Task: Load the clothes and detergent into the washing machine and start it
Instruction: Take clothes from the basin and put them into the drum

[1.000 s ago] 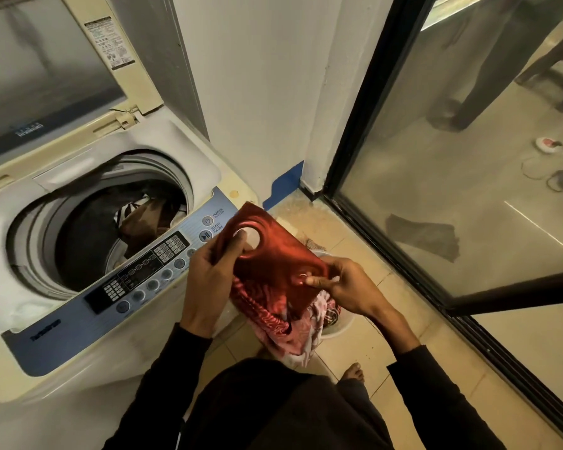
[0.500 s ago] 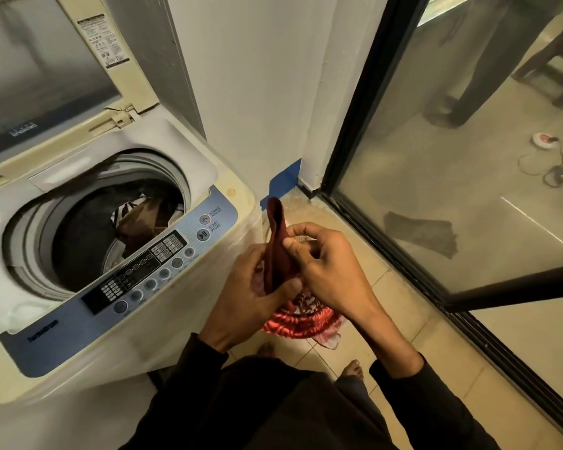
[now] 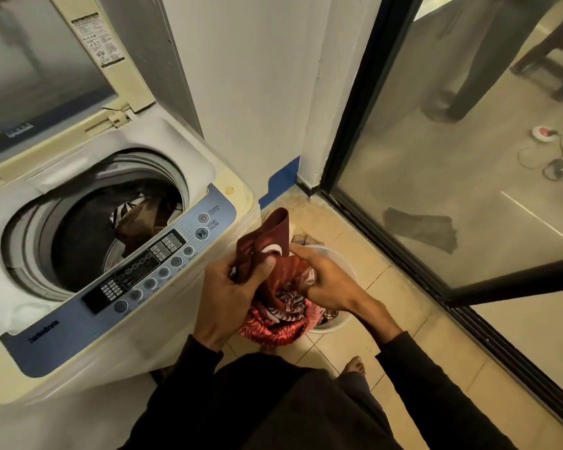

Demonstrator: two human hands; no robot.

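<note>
Loading step: you are gripping the red garment (image 3: 275, 251) in left hand (image 3: 228, 293) and right hand (image 3: 319, 277), fingers curled round it; next, lift it leftward into the washer drum (image 3: 88, 241)

Tiled floor (image 3: 400, 323) carrying the washing machine (image 3: 78, 345) at left, a white basin (image 3: 335, 324) of clothes just beside it, and one bare foot (image 3: 355, 365) near the basin.
</note>
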